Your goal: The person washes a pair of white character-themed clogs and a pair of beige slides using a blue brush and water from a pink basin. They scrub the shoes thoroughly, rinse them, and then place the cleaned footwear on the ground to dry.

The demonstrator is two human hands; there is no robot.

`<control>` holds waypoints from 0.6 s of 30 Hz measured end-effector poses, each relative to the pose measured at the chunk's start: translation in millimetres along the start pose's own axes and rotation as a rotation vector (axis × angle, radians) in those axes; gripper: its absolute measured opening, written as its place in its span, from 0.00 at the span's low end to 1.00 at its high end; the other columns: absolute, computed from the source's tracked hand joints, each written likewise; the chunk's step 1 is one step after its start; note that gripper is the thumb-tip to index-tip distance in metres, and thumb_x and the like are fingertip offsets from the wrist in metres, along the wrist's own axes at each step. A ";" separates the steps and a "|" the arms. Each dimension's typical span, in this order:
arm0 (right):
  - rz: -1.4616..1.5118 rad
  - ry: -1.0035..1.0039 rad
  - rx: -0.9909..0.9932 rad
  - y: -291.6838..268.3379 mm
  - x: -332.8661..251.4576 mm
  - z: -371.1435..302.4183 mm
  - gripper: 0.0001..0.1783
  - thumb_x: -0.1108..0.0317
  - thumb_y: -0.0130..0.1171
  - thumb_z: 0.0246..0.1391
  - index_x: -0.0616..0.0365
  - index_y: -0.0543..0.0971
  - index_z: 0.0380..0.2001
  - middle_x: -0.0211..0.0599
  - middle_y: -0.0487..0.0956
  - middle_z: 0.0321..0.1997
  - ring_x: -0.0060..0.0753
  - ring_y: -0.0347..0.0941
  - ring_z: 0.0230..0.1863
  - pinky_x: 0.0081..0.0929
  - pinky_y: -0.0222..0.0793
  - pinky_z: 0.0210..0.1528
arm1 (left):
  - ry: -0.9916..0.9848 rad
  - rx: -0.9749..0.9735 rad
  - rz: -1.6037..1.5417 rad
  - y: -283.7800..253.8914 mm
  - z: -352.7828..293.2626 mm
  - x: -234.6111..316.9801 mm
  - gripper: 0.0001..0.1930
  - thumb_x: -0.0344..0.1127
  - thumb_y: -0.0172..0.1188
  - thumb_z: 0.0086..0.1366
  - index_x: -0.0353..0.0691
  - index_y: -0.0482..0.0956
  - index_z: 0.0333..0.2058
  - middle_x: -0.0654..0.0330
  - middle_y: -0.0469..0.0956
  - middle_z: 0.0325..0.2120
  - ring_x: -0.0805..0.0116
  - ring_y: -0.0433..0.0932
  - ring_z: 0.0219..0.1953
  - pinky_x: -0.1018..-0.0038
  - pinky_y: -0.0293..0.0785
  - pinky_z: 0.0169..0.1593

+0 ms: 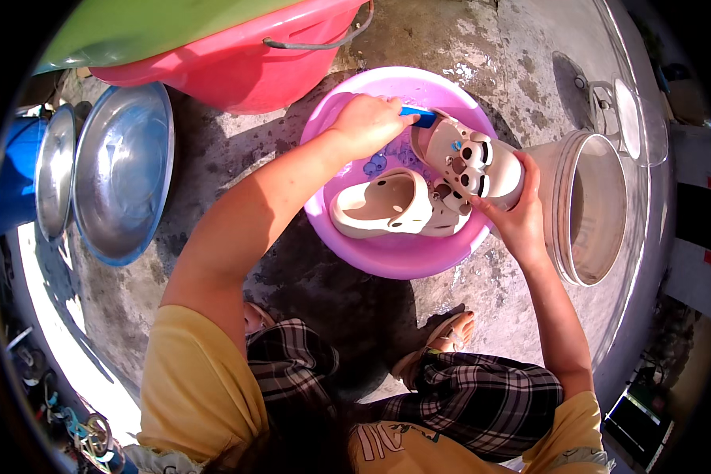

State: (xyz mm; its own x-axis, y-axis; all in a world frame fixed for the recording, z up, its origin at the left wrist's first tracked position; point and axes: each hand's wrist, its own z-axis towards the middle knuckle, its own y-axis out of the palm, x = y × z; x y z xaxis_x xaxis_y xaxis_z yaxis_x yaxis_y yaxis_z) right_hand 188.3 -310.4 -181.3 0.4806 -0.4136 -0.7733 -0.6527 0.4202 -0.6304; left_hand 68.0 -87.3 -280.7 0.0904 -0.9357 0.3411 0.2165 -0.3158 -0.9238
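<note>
A cream clog [502,175] is held up over the right side of a pink basin [387,267]. Its toe pokes out past the basin's right edge, and its open heel end points in over the middle. Little animal faces in white, brown and black sit on top of it, with a bit of blue too. The right hand [521,212] is grasping this clog by the toe, with the thumb on the near side and the fingers round the far side. The left hand [367,126] is closed around a blue tool [422,117]. The tool's end is right at the clog's heel, but I can't tell how far in it goes. The hand hides the rest of it.

A second cream clog [371,207] lies in the basin, close to the near edge. Its toe points right and is partly under the first clog. Bluish round spots show in the middle of the basin; I can't tell if they are bubbles.

The basin sits on a patchy grey floor [272,170]. Just past its right edge is a whitish bucket [553,193], tipped so its mouth faces right. Beyond the basin's far left edge is a big red tub [241,67] with a grey handle, and a green tub [150,35] is above it. Farther left, two shiny metal bowls [122,178] stand on their sides. The person's sandalled foot [453,336] is near the basin's near edge.
</note>
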 end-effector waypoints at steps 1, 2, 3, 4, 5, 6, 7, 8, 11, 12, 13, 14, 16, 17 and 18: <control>-0.036 -0.041 -0.014 -2.1 -0.1 2.7 0.45 0.72 0.68 0.32 0.58 0.52 0.53 0.52 0.68 0.47 0.43 0.68 0.49 0.33 0.64 0.50 | -0.197 -0.152 -0.174 13.6 -2.9 2.2 0.13 0.30 0.55 0.52 0.47 0.78 0.38 0.61 0.74 0.25 0.69 0.72 0.25 0.75 0.66 0.27; -0.072 -0.081 -0.029 -3.7 -0.4 5.1 0.45 0.73 0.68 0.32 0.58 0.52 0.53 0.52 0.68 0.47 0.43 0.67 0.49 0.33 0.64 0.50 | -0.395 -0.304 -0.348 24.6 -4.2 1.1 0.13 0.29 0.56 0.51 0.47 0.78 0.38 0.62 0.75 0.24 0.71 0.71 0.23 0.78 0.64 0.25; -0.110 -0.116 -0.039 -5.8 0.4 4.7 0.45 0.73 0.68 0.32 0.58 0.52 0.53 0.52 0.68 0.47 0.43 0.67 0.49 0.34 0.64 0.50 | -0.475 -0.431 -0.579 21.9 -3.8 -0.3 0.14 0.28 0.56 0.51 0.46 0.78 0.38 0.62 0.76 0.24 0.73 0.71 0.23 0.78 0.64 0.26; -0.172 -0.090 -0.046 -5.0 -2.3 2.6 0.45 0.74 0.68 0.31 0.58 0.53 0.52 0.51 0.68 0.47 0.43 0.67 0.48 0.33 0.64 0.49 | -0.556 -0.557 -0.808 12.5 -6.6 -6.5 0.14 0.27 0.56 0.51 0.46 0.78 0.39 0.62 0.77 0.25 0.75 0.71 0.23 0.78 0.64 0.26; -0.157 -0.092 -0.019 -5.7 -0.8 1.1 0.44 0.74 0.68 0.31 0.58 0.54 0.52 0.51 0.68 0.46 0.43 0.67 0.48 0.33 0.64 0.49 | -0.635 -0.683 -1.038 1.9 -7.7 -11.9 0.15 0.26 0.56 0.51 0.45 0.79 0.39 0.63 0.78 0.25 0.77 0.71 0.23 0.79 0.64 0.26; -0.140 -0.093 0.003 -6.7 2.6 -0.2 0.44 0.73 0.68 0.31 0.58 0.54 0.52 0.50 0.68 0.46 0.42 0.67 0.48 0.33 0.64 0.49 | -0.505 -0.617 -0.917 -10.8 -6.5 -15.1 0.18 0.26 0.56 0.52 0.47 0.76 0.44 0.65 0.77 0.26 0.80 0.70 0.27 0.77 0.66 0.29; -0.123 -0.095 0.025 -8.0 5.1 -0.8 0.44 0.73 0.68 0.31 0.58 0.54 0.52 0.50 0.68 0.46 0.42 0.68 0.48 0.32 0.65 0.49 | -0.368 -0.392 -0.857 -8.3 -9.7 -21.3 0.18 0.27 0.55 0.52 0.45 0.76 0.43 0.60 0.77 0.25 0.72 0.75 0.30 0.73 0.69 0.31; -0.089 -0.051 0.037 -11.5 2.6 1.4 0.43 0.71 0.68 0.32 0.59 0.54 0.52 0.49 0.69 0.46 0.40 0.68 0.47 0.31 0.65 0.49 | -0.457 -0.288 -0.639 -10.3 -10.0 -18.5 0.17 0.27 0.54 0.52 0.42 0.76 0.43 0.56 0.77 0.26 0.68 0.75 0.30 0.71 0.70 0.32; -0.031 0.158 0.009 -23.9 -11.0 9.3 0.43 0.64 0.69 0.34 0.61 0.55 0.51 0.50 0.71 0.43 0.37 0.70 0.44 0.30 0.67 0.46 | -0.531 -0.285 -0.114 12.8 -20.9 6.0 0.18 0.27 0.53 0.51 0.36 0.73 0.44 0.47 0.76 0.29 0.58 0.76 0.32 0.67 0.71 0.34; -0.060 0.149 0.019 -26.9 -4.1 11.6 0.43 0.60 0.68 0.35 0.62 0.56 0.51 0.51 0.72 0.42 0.37 0.71 0.43 0.29 0.67 0.45 | -0.525 -0.328 0.038 25.0 -22.8 13.7 0.19 0.28 0.53 0.51 0.34 0.72 0.45 0.45 0.75 0.31 0.55 0.75 0.33 0.66 0.71 0.35; -0.093 0.167 0.023 -29.0 -6.5 14.4 0.43 0.59 0.68 0.35 0.63 0.56 0.51 0.51 0.71 0.42 0.38 0.71 0.43 0.29 0.67 0.45 | -0.504 -0.400 -0.066 20.7 -21.6 28.4 0.23 0.29 0.54 0.52 0.34 0.66 0.49 0.47 0.76 0.30 0.59 0.75 0.33 0.68 0.70 0.37; -0.125 0.185 0.026 -30.4 -9.9 16.8 0.44 0.57 0.68 0.35 0.63 0.56 0.51 0.51 0.71 0.43 0.38 0.71 0.43 0.29 0.67 0.45 | -0.559 -0.314 -0.496 28.6 -15.5 24.8 0.23 0.30 0.54 0.54 0.34 0.64 0.50 0.49 0.75 0.31 0.62 0.75 0.34 0.69 0.69 0.39; -0.151 0.211 0.050 -28.0 -8.6 16.1 0.47 0.53 0.68 0.35 0.65 0.55 0.52 0.54 0.70 0.43 0.39 0.70 0.45 0.29 0.67 0.46 | -0.612 -0.026 -0.943 23.8 -7.5 34.9 0.21 0.31 0.52 0.57 0.35 0.63 0.50 0.53 0.75 0.32 0.68 0.73 0.36 0.71 0.68 0.41; -0.116 0.209 0.049 -26.8 -4.2 16.7 0.48 0.53 0.68 0.34 0.66 0.55 0.53 0.54 0.70 0.44 0.39 0.69 0.46 0.29 0.67 0.46 | -0.624 0.173 -0.956 22.2 -4.2 46.2 0.19 0.31 0.51 0.59 0.36 0.64 0.49 0.55 0.74 0.32 0.70 0.72 0.36 0.72 0.67 0.41; -0.088 0.217 0.055 -28.3 2.8 16.5 0.48 0.52 0.68 0.34 0.66 0.55 0.53 0.55 0.70 0.45 0.39 0.69 0.46 0.29 0.67 0.46 | -0.620 0.185 -1.098 4.1 4.0 62.3 0.16 0.31 0.48 0.61 0.37 0.64 0.48 0.56 0.73 0.34 0.69 0.71 0.37 0.73 0.67 0.40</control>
State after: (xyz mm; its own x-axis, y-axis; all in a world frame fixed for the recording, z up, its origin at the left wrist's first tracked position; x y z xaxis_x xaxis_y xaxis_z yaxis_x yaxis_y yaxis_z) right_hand 217.7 -310.1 -166.7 0.3928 -0.6121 -0.6863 -0.5782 0.4159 -0.7019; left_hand 78.5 -146.3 -262.5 0.2050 0.0477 0.9776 0.5927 -0.8009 -0.0852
